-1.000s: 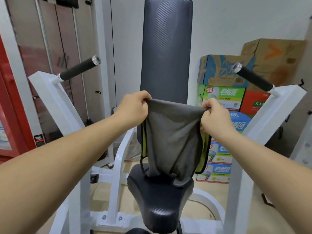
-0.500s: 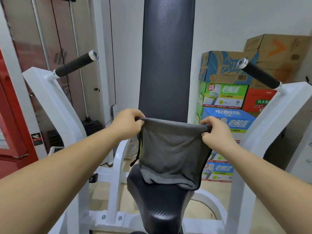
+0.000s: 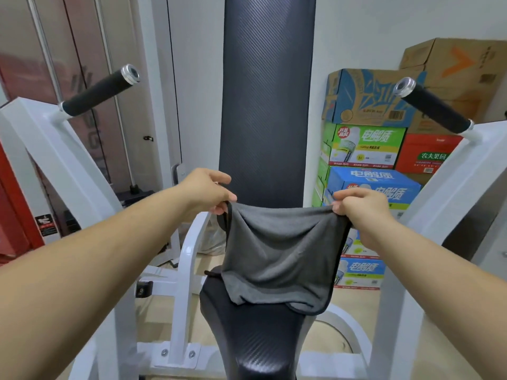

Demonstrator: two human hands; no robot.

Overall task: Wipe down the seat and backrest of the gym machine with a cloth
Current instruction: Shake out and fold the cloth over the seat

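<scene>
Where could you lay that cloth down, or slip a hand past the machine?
The seat is bare in front of the hanging cloth, and the backrest is bare above it. A hand could likely pass between backrest and left handle. Right of the backrest, stacked boxes crowd in.

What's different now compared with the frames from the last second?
The left hand and right hand have drawn the grey cloth lower down the backrest, so its bottom edge bunches more on the seat. Unchanged: each hand still pinches a top corner, with the cloth stretched between them; nothing let go.
</scene>
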